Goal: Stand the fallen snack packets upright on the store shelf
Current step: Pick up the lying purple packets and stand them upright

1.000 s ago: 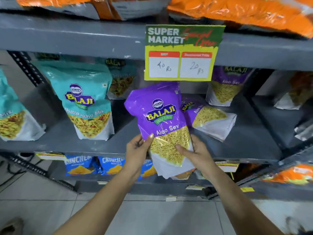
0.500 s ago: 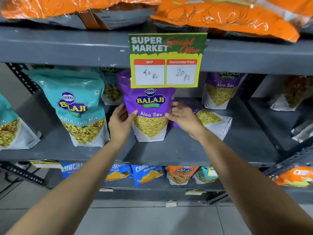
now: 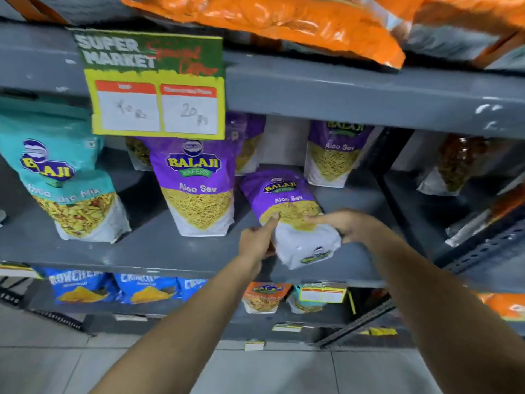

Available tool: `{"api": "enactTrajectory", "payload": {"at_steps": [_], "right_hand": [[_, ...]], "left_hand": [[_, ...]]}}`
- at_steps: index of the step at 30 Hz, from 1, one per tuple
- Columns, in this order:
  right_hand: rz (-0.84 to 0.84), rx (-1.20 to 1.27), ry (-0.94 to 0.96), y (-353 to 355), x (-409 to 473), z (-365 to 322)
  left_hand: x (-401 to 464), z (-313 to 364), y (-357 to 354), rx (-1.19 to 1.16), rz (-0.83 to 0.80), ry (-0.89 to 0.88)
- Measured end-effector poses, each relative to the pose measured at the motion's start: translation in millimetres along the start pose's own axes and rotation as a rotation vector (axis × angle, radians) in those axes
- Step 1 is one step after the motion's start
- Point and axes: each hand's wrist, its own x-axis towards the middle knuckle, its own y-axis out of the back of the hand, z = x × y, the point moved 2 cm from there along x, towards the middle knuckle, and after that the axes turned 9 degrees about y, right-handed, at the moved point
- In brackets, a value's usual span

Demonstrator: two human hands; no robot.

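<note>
Left hand (image 3: 257,241) and right hand (image 3: 345,224) both grip the tilted purple packet (image 3: 284,200)

Both hands grip a purple Aloo Sev packet (image 3: 287,214) that lies tilted on the grey shelf (image 3: 159,251), its white base toward the near edge. The left hand (image 3: 255,241) pinches the packet's left side, thumb on the front; the right hand (image 3: 345,224) holds its right side. Just left, another purple Aloo Sev packet (image 3: 199,189) stands upright, and farther left a teal mix packet (image 3: 68,189) stands too. A yellow price sign (image 3: 154,83) hangs from the shelf above.
</note>
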Motion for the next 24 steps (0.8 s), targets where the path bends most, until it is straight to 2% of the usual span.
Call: {"api": "enactTrajectory", "payload": {"at_steps": [2,4,7,11,17,22,24], "right_hand": [[-0.043,0.128,0.056,-10,-13,9],[0.038,0.221,0.171,-13,-31,10],[0.076,0.377,0.386,-21,-66,16],[0.115,0.487,0.571,-33,-99,39],[0.253,0.532,0.666,-22,-105,47],[0.298,0.468,0.724,13,-88,30],[0.306,0.525,0.717,21,-79,26]], "left_hand": [[-3,3,-8,0.048,0.066,-0.063],[-9,0,-8,0.035,0.077,-0.088],[-31,-11,-3,0.022,0.02,-0.153],[-63,-20,4,-0.033,-0.081,-0.282],[-63,-14,-7,0.016,-0.119,-0.41],[-38,17,-32,0.106,-0.181,-0.531],[-32,28,-39,0.135,-0.197,-0.542]]}}
